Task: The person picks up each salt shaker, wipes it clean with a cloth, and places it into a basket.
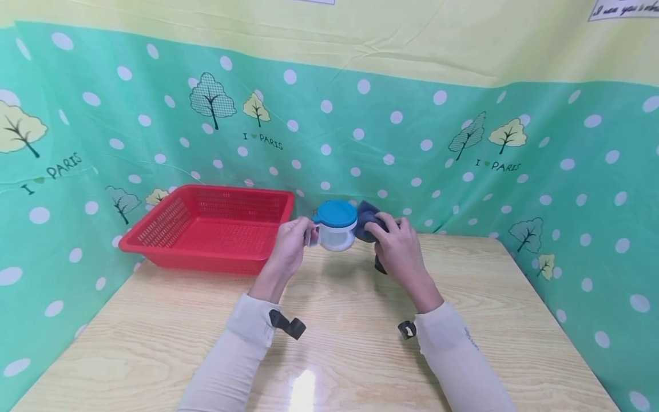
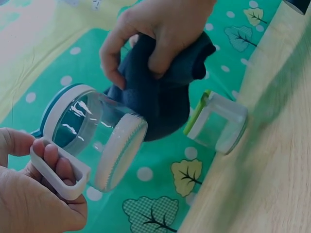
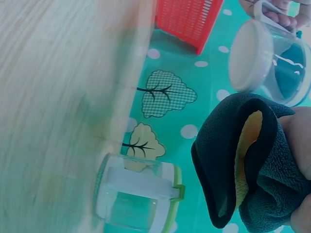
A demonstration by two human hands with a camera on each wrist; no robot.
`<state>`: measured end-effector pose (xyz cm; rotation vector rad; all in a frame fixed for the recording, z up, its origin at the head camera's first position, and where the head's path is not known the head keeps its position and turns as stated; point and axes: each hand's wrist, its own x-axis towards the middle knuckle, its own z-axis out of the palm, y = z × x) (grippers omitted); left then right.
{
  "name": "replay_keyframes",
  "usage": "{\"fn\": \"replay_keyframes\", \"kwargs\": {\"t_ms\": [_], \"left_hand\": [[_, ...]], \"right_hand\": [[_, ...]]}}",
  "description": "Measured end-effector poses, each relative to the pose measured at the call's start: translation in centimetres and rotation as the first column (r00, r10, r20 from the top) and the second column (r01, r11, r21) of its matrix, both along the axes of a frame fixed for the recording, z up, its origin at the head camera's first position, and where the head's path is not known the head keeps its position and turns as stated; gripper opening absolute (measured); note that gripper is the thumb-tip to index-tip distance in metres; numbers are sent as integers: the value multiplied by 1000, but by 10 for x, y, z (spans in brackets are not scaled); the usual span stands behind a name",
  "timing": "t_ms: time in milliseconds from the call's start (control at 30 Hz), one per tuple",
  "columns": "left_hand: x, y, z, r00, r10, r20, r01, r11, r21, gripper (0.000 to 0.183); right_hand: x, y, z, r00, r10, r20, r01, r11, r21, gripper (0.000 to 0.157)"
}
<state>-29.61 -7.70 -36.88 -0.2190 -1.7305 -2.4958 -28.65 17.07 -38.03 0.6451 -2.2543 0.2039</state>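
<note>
My left hand (image 1: 290,243) grips the white handle (image 2: 75,191) of a clear jar (image 1: 337,239), its thumb near the blue lid (image 1: 336,213). The jar is held up over the table, and its white base shows in both wrist views. In my right hand (image 1: 400,246) is a bunched dark blue cloth (image 3: 223,150), pinched between thumb and fingers, with a yellow inner side showing in the right wrist view. The cloth is right at the jar's side. A second clear jar (image 3: 138,194) with a green lid (image 2: 198,109) stands on the table, hidden in the head view.
A red plastic basket (image 1: 206,262) with perforated sides sits at the back left of the wooden table (image 1: 350,343). Behind the table hangs a green and yellow curtain (image 1: 329,114) printed with dots and trees. Black straps dangle at both wrists.
</note>
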Motion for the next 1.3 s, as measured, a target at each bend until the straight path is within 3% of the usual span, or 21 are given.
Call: {"fn": "replay_keyframes", "kwargs": {"t_ms": [700,1300], "left_hand": [[-4,-2,-4,999,23,28,-22,999,-29,32],[-6,-1,-9,998,60,30,-59,997,-43,30]], "right_hand": [[15,-4,18,999,14,-36,-14,1000,7,40],[21,-15,19,994,62,-86,-60,998,26,35]]}}
